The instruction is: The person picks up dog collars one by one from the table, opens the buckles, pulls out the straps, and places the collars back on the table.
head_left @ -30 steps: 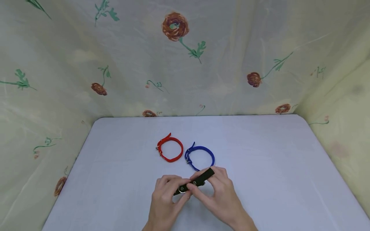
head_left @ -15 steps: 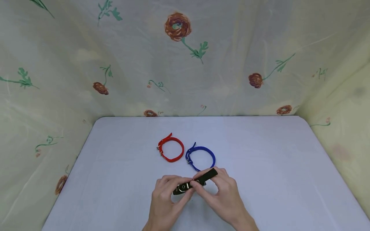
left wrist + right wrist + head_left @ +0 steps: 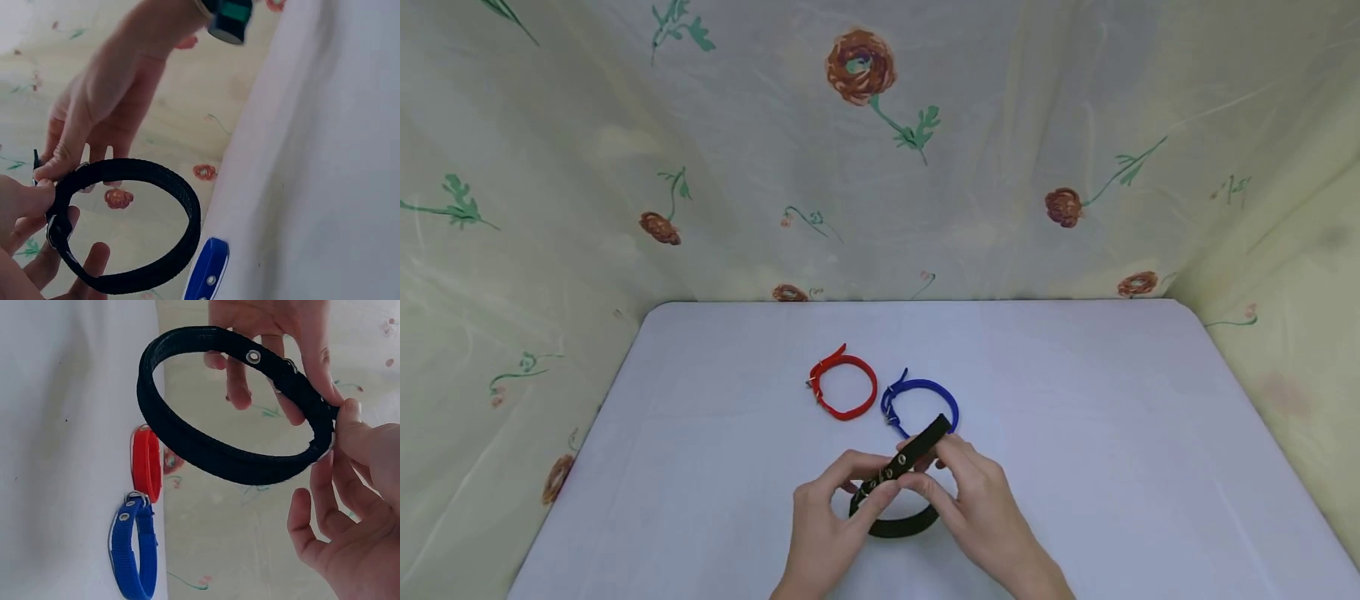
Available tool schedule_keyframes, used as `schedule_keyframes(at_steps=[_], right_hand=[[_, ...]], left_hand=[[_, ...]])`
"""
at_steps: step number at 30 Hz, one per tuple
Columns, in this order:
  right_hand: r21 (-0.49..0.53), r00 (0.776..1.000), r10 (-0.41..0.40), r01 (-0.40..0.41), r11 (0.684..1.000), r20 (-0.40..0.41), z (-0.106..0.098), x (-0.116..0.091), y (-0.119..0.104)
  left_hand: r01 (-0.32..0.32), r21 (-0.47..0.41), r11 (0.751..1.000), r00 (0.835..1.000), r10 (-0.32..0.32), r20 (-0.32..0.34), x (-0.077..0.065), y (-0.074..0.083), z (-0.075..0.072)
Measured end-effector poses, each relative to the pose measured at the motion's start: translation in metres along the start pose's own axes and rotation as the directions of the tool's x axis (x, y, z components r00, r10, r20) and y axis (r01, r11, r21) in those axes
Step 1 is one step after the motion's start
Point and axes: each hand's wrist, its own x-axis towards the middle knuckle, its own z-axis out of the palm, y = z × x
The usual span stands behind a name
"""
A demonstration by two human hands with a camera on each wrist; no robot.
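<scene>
Both hands hold a black collar (image 3: 901,527) closed into a loop, raised above the table. Metal eyelets and a buckle show on its strap. My left hand (image 3: 835,517) pinches the strap by the buckle between thumb and fingers. Close beside it, my right hand (image 3: 981,504) pinches the strap near its free end, which points up and away. In the left wrist view the loop of the black collar (image 3: 190,206) hangs round and open, with the right hand (image 3: 103,106) at its upper left. The right wrist view shows the left hand (image 3: 275,331) above the collar.
On the white table (image 3: 1112,433) beyond the hands lie two more buckled collars, a red one (image 3: 872,387) and a blue one (image 3: 953,404). The blue collar is just behind the right hand. A floral curtain (image 3: 970,167) hangs behind and at the sides.
The black collar has tilted so that its loop shows below the hands, and its free end points more upward. Fingers of both hands have shifted along the strap. Red and blue collars stay put.
</scene>
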Motion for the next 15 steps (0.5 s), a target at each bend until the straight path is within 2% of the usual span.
schedule_keyframes(at_steps=[3,6,10,15], right_hand=[[0.019,1.000,0.005,-0.005,1.000,0.004,-0.0004,0.0001,0.0003],[0.044,0.999,0.033,-0.033,0.998,0.015,-0.0014,0.0007,0.0002],[0.057,0.996,0.075,-0.078,0.995,0.052,-0.0034,0.0017,-0.0007],[0.082,0.990,0.090,-0.099,0.992,0.106,-0.0065,0.0025,-0.0013]], left_hand=[[0.083,-0.113,0.990,0.996,-0.078,0.043,0.0008,0.0011,-0.0004],[0.137,-0.191,0.972,0.989,-0.124,0.077,0.0004,0.0011,-0.0002],[0.204,-0.263,0.943,0.977,-0.179,0.116,0.0002,0.0006,-0.0001],[0.282,-0.332,0.900,0.957,-0.240,0.161,0.0001,0.0008,0.0008]])
